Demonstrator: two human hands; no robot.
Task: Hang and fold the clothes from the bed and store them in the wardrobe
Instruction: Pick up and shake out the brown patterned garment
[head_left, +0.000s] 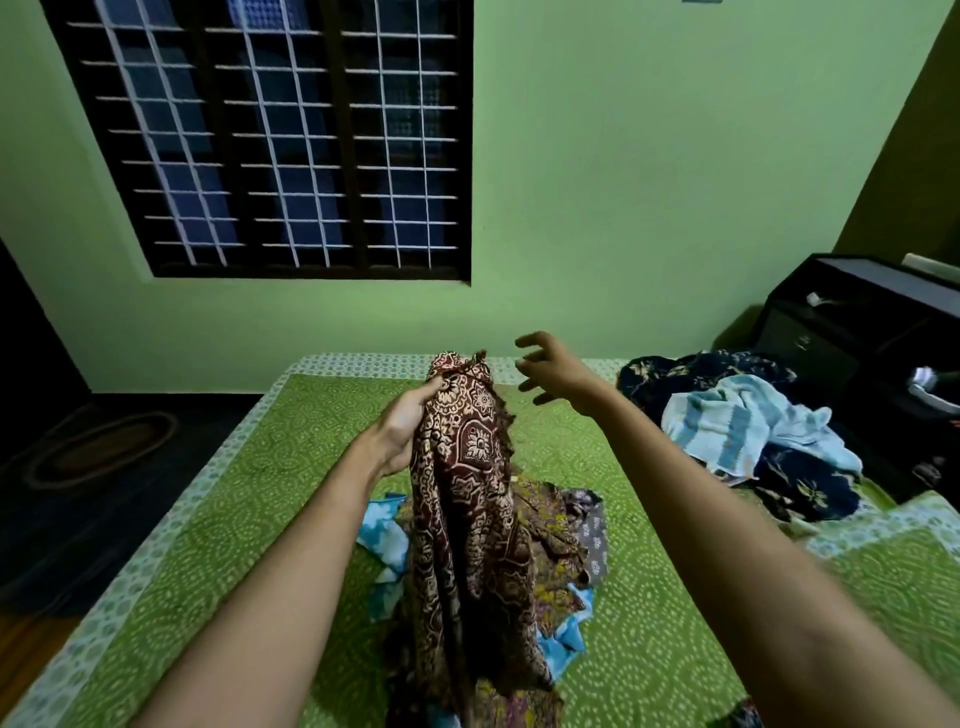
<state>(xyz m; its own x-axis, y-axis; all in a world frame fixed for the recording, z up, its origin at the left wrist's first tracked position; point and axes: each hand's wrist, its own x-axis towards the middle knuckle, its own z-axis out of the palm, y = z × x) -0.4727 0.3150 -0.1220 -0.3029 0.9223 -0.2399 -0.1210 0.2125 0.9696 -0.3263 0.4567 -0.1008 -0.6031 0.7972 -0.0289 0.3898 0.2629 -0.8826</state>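
My left hand (402, 423) grips a maroon cloth with a cream pattern (467, 467) near its top and holds it up above the bed (249, 467), so it hangs down in a long bunch. My right hand (550, 371) hovers just right of the cloth's top, fingers spread, touching nothing. Under the hanging cloth lies a small heap of clothes (566, 535) in olive, grey and bright blue prints. A second heap sits at the bed's right side: a dark blue floral garment (800, 486) with a light blue striped towel (753, 421) on top.
The bed has a green patterned cover. A dark cabinet (857, 322) stands to the right against the green wall. A barred window (280, 140) is ahead at the left. An oval mat (98, 447) lies on the dark floor left of the bed.
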